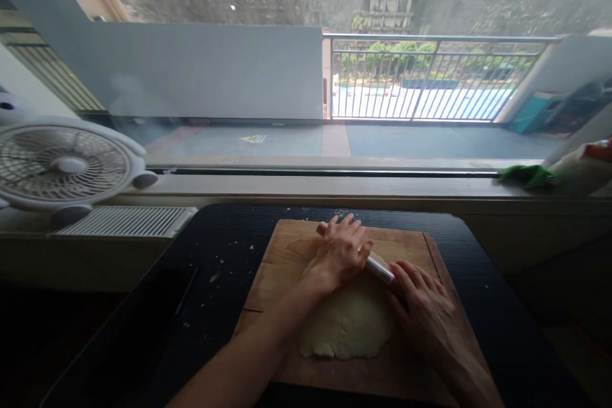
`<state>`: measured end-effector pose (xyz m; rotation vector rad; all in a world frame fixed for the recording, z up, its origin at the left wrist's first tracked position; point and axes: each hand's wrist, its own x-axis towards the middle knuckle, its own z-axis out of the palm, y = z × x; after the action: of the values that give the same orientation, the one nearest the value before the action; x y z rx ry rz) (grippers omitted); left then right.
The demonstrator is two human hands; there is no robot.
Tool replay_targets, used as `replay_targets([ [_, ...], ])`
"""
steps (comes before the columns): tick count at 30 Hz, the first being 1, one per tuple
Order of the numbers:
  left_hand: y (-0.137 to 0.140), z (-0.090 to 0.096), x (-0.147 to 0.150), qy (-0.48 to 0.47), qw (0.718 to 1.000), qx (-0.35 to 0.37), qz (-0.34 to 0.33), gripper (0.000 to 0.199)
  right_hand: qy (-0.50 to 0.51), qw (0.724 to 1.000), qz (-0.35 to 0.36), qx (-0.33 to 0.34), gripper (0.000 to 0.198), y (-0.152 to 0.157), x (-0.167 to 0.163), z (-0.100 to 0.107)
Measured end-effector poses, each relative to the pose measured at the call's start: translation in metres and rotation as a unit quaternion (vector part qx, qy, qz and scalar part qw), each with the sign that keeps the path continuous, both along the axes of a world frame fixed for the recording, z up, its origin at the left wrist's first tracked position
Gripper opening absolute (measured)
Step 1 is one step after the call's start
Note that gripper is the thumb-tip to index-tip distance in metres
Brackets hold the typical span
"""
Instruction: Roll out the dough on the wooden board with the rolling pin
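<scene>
A wooden cutting board [411, 245] lies on a black table [224, 255]. On the board sits a flattened slab of pale dough [347, 325]. Across its far edge lies a slim rolling pin [380, 269], slanting from upper left to lower right. My left hand [340, 248] presses flat on the pin's far end, fingers spread. My right hand [421, 303] rests palm down on the pin's near end, beside the dough. Most of the pin is hidden under my hands.
Flour specks dot the table. A white desk fan [64, 166] stands at the left on a white grille [127, 221]. A window sill runs behind the table, with a green and white bag [564, 172] at the right. Beyond the glass are a balcony and railing.
</scene>
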<state>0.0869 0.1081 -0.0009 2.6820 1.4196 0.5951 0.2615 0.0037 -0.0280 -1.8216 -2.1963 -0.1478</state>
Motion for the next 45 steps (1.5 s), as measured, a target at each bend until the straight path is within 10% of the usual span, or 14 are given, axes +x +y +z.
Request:
replay_targets([
  [4, -0.068, 0.011, -0.083, 0.0, 0.999, -0.032, 0.042, 0.045, -0.009, 0.999, 0.032, 0.016, 0.042, -0.002, 0.002, -0.003],
  [10, -0.138, 0.002, -0.243, 0.033, 0.945, 0.065, 0.319, 0.051, -0.02, 0.997, 0.046, 0.056, 0.044, 0.003, 0.011, -0.02],
  [14, -0.157, -0.015, -0.291, 0.083, 0.92, 0.002, 0.383, 0.051, -0.031, 0.997, 0.042, 0.057, 0.044, 0.006, 0.016, -0.027],
  [18, -0.15, 0.005, -0.261, 0.047, 0.933, 0.046, 0.354, 0.049, -0.034, 0.997, 0.049, 0.05, 0.045, -0.001, 0.014, -0.026],
  [23, -0.116, 0.046, -0.155, -0.011, 0.984, 0.049, 0.171, 0.042, -0.019, 0.998, 0.052, 0.036, 0.049, -0.026, -0.007, -0.015],
  [29, -0.047, 0.018, -0.066, 0.003, 0.999, -0.011, 0.033, 0.044, -0.018, 0.993, 0.114, 0.026, 0.04, -0.036, -0.029, -0.001],
  [34, -0.032, -0.002, -0.066, 0.04, 0.997, -0.059, 0.031, 0.048, -0.047, 0.995, 0.074, 0.046, 0.042, -0.032, -0.038, 0.0],
  [40, -0.104, 0.003, -0.104, 0.058, 0.997, -0.049, -0.014, 0.048, -0.062, 0.982, 0.14, 0.108, 0.06, -0.068, -0.044, -0.002],
  [45, -0.099, -0.001, -0.097, 0.069, 0.997, -0.033, 0.012, 0.049, -0.052, 0.993, 0.107, 0.026, 0.049, -0.054, -0.045, 0.004],
])
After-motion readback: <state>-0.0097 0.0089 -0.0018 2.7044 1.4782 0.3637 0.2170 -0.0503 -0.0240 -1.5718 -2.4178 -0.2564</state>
